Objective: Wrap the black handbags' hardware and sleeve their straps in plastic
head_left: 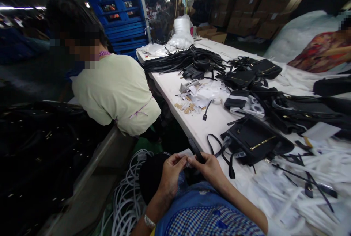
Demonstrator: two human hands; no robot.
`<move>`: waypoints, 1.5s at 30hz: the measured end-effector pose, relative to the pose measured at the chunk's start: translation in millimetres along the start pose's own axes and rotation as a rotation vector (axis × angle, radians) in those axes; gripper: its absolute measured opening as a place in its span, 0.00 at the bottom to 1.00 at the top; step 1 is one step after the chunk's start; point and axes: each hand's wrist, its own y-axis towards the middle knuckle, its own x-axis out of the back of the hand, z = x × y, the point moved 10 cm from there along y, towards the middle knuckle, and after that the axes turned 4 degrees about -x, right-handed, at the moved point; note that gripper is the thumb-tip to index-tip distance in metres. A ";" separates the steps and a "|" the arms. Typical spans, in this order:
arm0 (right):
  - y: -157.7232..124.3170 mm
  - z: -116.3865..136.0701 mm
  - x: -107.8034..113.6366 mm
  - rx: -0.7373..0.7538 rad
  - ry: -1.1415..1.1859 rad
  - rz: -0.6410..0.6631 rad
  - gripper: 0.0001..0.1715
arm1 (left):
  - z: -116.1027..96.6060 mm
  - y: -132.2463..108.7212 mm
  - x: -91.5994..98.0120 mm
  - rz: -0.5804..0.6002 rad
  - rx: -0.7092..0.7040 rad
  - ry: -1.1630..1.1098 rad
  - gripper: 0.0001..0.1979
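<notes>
Close to my body, by the table's near edge, my left hand (173, 170) and my right hand (210, 167) meet with their fingertips together. Between the fingers is a small whitish translucent piece (186, 152), paper or thin plastic; I cannot tell which. My left thumb and fingers pinch it. A black strap (195, 149) sticks up from my right hand, whose fingers are closed around it. Just right of the hands, a black handbag (256, 139) with a gold zip lies on the table, a thin black strap (216, 143) looping from its side.
The white table (164, 84) carries a heap of black straps (186, 59), more black bags (246, 75), paper scraps (210, 91) and white wrapping strips (290, 195). A person in a pale top (115, 90) stands left; another (323, 51) is far right. White tubing (128, 192) lies below.
</notes>
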 end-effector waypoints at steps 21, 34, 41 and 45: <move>-49.3 28.9 -5.0 0.196 -0.473 0.095 0.24 | -12.7 15.1 18.5 -0.175 -0.018 -0.170 0.12; -39.4 11.6 0.7 0.074 -0.545 0.022 0.27 | -8.9 18.3 16.5 -0.136 -0.040 -0.176 0.13; -36.7 9.3 -1.2 0.050 -0.600 0.035 0.29 | -12.9 19.1 13.2 -0.112 -0.069 -0.181 0.14; -35.0 11.1 -4.5 0.045 -0.630 0.059 0.31 | -13.5 20.9 13.7 -0.123 -0.076 -0.192 0.14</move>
